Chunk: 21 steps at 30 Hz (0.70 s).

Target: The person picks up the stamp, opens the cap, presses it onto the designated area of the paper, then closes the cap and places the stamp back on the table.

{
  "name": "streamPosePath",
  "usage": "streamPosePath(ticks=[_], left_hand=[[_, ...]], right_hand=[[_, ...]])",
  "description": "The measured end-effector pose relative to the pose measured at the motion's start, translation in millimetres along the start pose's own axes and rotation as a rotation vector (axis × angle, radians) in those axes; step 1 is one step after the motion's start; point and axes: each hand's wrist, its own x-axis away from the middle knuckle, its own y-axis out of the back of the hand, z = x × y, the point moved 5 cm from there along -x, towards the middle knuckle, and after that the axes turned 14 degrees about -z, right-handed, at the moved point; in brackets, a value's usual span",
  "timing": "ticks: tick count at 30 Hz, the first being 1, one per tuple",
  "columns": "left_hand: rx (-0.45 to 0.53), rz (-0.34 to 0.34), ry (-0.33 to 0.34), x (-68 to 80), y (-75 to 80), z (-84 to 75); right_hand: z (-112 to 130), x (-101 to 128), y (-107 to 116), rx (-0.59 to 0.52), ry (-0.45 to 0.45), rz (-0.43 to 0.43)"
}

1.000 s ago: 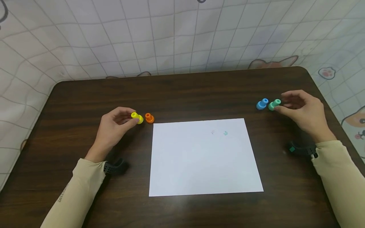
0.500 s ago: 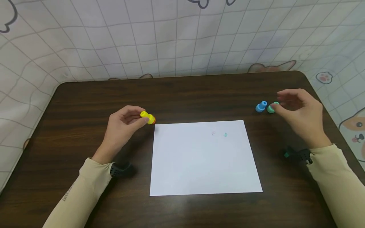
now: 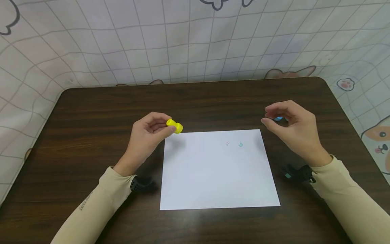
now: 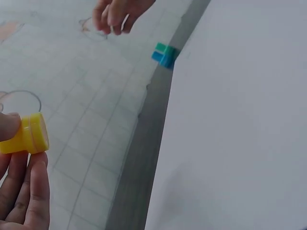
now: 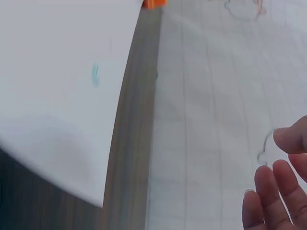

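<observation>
Hands, head view: the left hand (image 3: 149,130) pinches a yellow stamp (image 3: 174,126) between thumb and fingertips, lifted just above the top left corner of the white paper (image 3: 217,171); the right hand (image 3: 290,127) hovers off the paper's top right corner, fingers loosely curled and holding nothing.
Blue stamp, head view: a blue stamp (image 3: 278,118) shows only as a sliver behind the right hand's fingers, on the table (image 3: 91,112).
Paper, head view: it lies flat at the middle of the dark wooden table, with a faint pink mark (image 3: 227,143) and a teal mark (image 3: 240,145) near its upper right.
Sleeves, head view: both forearms wear beige sleeves with black wrist straps.
Left wrist view: the yellow stamp (image 4: 26,135) sits sideways between thumb and fingers (image 4: 36,191); across the paper, the right hand (image 4: 117,12) hangs above a green stamp (image 4: 162,48) and the blue stamp (image 4: 162,58), apart from both.
Right wrist view: the fingertips (image 5: 273,191) are relaxed around nothing; the teal mark (image 5: 95,74) shows on the paper, and an orange stamp (image 5: 154,3) stands at the far edge.
</observation>
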Motion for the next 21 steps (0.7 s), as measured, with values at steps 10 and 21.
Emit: streamPosePath(ticks=[10, 21], left_hand=[[0.156, 0.060, 0.064, 8.8, -30.5, -4.1], [0.226, 0.111, 0.107, 20.6, -56.4, -3.8]], right_hand=[[24, 11, -36, -0.172, -0.012, 0.098], [36, 26, -62, -0.234, -0.061, 0.185]])
